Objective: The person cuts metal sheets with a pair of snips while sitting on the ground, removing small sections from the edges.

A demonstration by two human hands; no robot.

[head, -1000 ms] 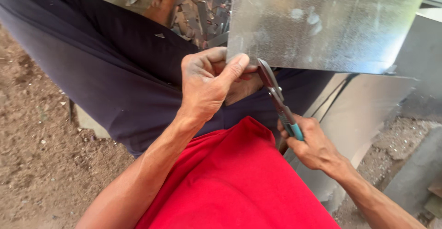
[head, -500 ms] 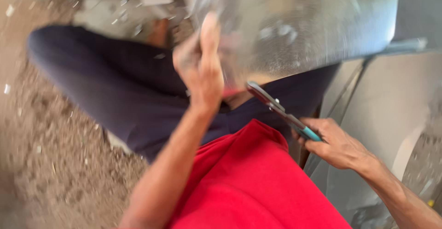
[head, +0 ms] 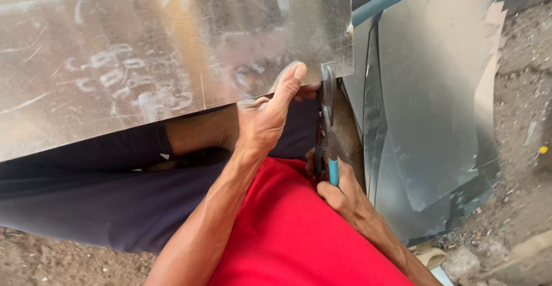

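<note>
A large shiny galvanised metal sheet (head: 144, 50) lies across my lap and fills the upper left of the view. My left hand (head: 267, 116) grips its near edge, thumb on top and fingers beneath. My right hand (head: 342, 197) holds tin snips (head: 328, 131) with blue handle grips. The snip blades sit at the sheet's near edge close to its right corner, just right of my left thumb. I wear a red shirt and dark trousers.
More metal sheets (head: 431, 108) lean stacked at my right side, with curved cut edges. Bare dirt ground (head: 523, 148) with small debris lies to the right, and more dirt shows at lower left. A stone (head: 460, 263) sits near the bottom right.
The view has swung and the sheet now covers much more of my lap. My left hand shifted right along the edge, and the snips turned upright with the blades at the sheet's edge.
</note>
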